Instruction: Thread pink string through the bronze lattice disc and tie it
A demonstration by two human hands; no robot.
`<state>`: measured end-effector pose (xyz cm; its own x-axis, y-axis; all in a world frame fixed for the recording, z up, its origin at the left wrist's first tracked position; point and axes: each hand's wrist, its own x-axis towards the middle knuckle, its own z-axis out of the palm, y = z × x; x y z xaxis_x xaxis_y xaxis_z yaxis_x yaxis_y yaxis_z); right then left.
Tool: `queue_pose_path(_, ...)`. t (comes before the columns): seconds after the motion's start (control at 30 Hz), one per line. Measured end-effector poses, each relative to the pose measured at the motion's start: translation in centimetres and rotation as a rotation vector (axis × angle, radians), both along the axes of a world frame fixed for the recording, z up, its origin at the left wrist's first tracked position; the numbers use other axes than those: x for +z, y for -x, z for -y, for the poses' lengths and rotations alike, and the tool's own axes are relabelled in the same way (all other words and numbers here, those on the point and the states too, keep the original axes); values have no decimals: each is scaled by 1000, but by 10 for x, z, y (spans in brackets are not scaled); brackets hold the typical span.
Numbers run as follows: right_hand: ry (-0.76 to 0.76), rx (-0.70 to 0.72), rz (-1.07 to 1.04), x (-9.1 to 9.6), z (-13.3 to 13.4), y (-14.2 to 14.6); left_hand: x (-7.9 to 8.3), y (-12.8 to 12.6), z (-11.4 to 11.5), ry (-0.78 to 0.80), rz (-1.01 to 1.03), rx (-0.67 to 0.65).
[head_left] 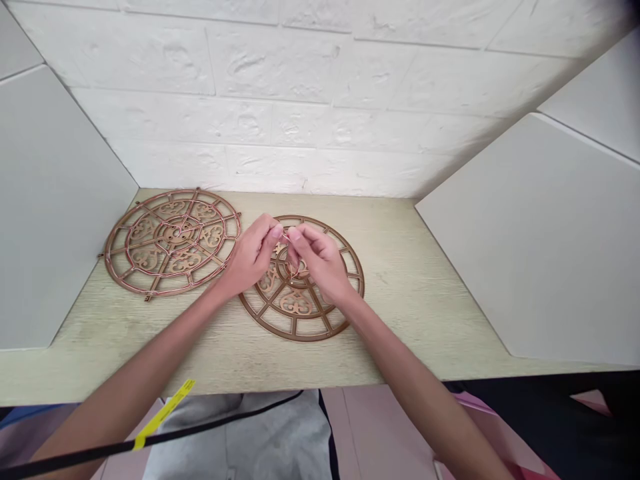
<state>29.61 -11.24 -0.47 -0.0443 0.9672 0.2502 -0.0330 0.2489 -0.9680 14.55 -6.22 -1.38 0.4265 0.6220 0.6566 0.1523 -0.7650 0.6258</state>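
Two round bronze openwork discs lie flat on a pale wooden table (410, 293). One disc (305, 307) sits at the centre, partly covered by my hands. The other disc (170, 240), with thin rods across it, lies at the back left. My left hand (253, 257) and my right hand (317, 260) meet above the centre disc, fingertips pinched together on a small thin bronze piece (286, 237) held between them. What the piece is I cannot make out.
White brick wall (300, 100) behind the table. Grey angled panels stand at the left (45, 220) and the right (545, 247). A black strap with a yellow tag (163, 413) crosses my lap below the table's front edge.
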Motion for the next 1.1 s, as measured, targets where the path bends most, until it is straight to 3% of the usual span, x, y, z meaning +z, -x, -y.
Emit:
queue_pose_path(0.23, 79, 53, -51, 7, -3, -14, 8, 2, -4, 258, 185, -17)
queue_pose_path(0.47, 147, 245, 80, 6, -7, -22, 17, 4, -11, 824, 539, -286)
queue_pose_path(0.6, 146, 218, 35, 7, -7, -24, 23, 7, -13, 1001, 577, -374)
queue_pose_path(0.8, 171, 110, -90, 10, -6, -25, 19, 11, -17, 1066, 589, -371)
queue_pose_path(0.9, 186, 90, -149, 10, -7, -26, 14, 13, -20, 1024, 498, -327)
queue_pose_path(1.0, 183, 58, -187, 8, -9, -27, 12, 15, -20, 878, 291, -278)
queue_pose_path(1.1, 136, 9, -170, 6, -10, -27, 15, 14, -17, 626, 88, -238)
